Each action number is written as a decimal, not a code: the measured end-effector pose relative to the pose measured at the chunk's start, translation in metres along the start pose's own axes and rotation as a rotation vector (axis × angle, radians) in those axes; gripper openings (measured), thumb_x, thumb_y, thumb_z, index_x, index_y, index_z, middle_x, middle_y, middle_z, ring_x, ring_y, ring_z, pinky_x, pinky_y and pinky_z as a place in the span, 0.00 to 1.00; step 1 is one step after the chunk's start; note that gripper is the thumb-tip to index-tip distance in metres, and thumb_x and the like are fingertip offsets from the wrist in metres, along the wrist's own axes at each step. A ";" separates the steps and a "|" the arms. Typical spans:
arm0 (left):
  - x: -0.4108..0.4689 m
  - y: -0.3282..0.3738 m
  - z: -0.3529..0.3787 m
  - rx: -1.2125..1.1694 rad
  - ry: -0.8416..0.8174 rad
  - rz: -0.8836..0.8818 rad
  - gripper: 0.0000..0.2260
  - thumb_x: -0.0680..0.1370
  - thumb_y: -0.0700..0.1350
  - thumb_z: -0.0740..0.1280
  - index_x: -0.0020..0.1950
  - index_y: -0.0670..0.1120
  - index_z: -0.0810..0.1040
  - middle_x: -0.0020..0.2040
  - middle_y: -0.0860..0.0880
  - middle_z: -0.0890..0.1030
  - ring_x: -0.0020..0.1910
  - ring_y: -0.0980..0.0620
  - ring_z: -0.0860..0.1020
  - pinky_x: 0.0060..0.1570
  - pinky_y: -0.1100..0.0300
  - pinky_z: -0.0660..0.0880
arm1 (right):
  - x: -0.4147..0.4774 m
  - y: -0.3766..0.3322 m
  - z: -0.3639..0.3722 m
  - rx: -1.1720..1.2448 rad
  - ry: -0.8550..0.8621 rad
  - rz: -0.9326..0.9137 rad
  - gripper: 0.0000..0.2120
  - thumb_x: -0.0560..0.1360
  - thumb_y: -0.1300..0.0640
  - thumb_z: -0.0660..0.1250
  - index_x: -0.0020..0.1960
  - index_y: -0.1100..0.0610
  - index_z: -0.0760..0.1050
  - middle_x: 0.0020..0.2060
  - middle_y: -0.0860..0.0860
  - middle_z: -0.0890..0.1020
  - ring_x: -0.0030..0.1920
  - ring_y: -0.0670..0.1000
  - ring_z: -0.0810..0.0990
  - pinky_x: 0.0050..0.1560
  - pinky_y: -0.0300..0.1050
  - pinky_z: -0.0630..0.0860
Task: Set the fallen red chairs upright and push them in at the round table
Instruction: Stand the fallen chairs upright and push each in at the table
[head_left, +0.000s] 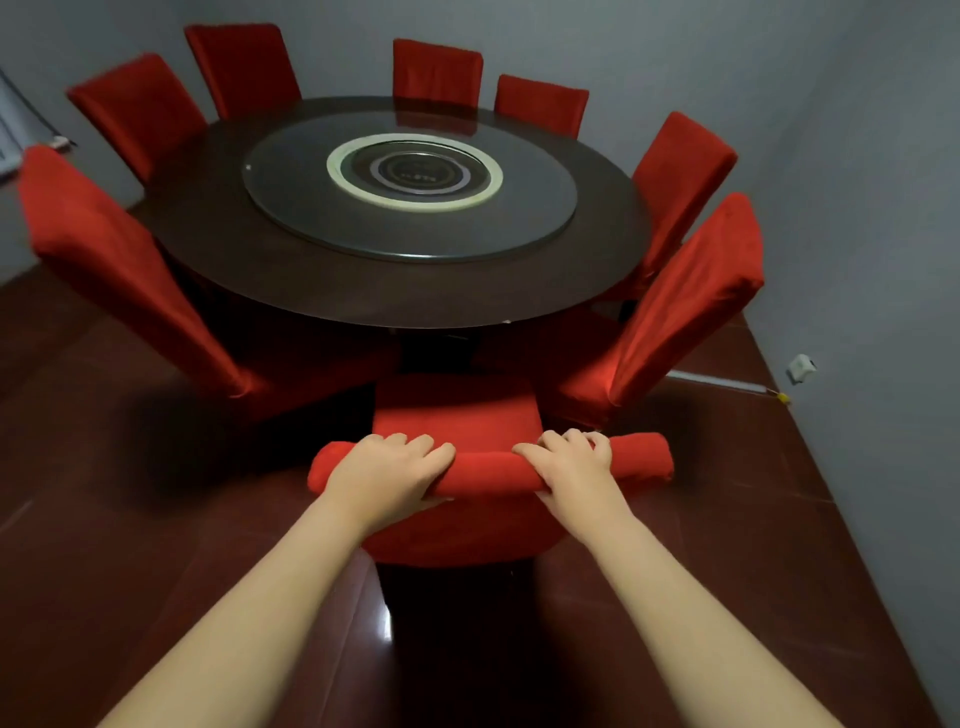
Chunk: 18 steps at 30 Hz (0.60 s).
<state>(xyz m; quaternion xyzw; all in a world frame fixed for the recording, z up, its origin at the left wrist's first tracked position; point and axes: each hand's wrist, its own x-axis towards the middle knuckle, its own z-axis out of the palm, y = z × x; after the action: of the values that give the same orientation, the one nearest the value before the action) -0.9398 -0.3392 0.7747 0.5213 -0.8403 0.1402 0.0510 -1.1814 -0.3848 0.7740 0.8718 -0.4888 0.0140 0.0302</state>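
The nearest red chair (487, 470) stands upright on the near side of the round table (270, 280), with its back to us and its seat turned toward the table. The front edge of the seat lies in the shadow under the table's rim. We cannot tell if it touches the table's base.

Both hands hold the top of the chair's backrest. The left hand (387, 467) grips the left part: its fingers lie close together, curled over the top edge toward the seat, and the thumb presses from the near side, below. The right hand (571, 462) grips the right part in the same way, fingers bent over the edge. A short piece of red fabric shows between the two hands.

Just beside this chair, the left neighbour chair (119, 260) and the right neighbour chair (691, 301) stand upright at the table with their seats pushed under the rim. Five more red chairs stand upright around the far half.

On the table lies a round glass turntable (311, 208) with a pale ring (415, 202) in its middle. The floor (156, 519) is dark red-brown and glossy. Grey walls (857, 156) close the room, and a small white object (800, 368) sits low on the right wall.
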 end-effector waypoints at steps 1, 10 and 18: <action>0.000 -0.013 0.001 0.006 -0.015 0.003 0.24 0.63 0.62 0.76 0.49 0.47 0.80 0.35 0.49 0.77 0.27 0.46 0.75 0.23 0.59 0.69 | 0.007 -0.008 0.000 0.011 0.036 -0.011 0.29 0.65 0.55 0.74 0.64 0.44 0.73 0.54 0.47 0.77 0.54 0.54 0.75 0.61 0.55 0.63; 0.031 -0.092 -0.006 -0.009 -0.084 -0.069 0.21 0.53 0.61 0.75 0.41 0.54 0.78 0.33 0.55 0.76 0.26 0.52 0.75 0.22 0.62 0.70 | 0.074 -0.041 -0.015 0.045 0.167 0.043 0.31 0.48 0.55 0.81 0.50 0.42 0.81 0.40 0.43 0.79 0.42 0.49 0.80 0.55 0.58 0.76; 0.058 -0.127 -0.012 0.026 -0.031 -0.176 0.25 0.48 0.61 0.80 0.37 0.51 0.78 0.29 0.53 0.76 0.23 0.49 0.76 0.22 0.63 0.70 | 0.122 -0.047 -0.027 -0.001 0.162 0.068 0.25 0.70 0.60 0.69 0.64 0.43 0.73 0.54 0.45 0.78 0.57 0.54 0.75 0.69 0.60 0.59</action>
<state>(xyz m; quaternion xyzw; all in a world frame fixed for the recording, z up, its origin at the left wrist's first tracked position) -0.8534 -0.4393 0.8228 0.5956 -0.7901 0.1380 0.0435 -1.0774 -0.4628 0.8056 0.8507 -0.5140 0.0852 0.0697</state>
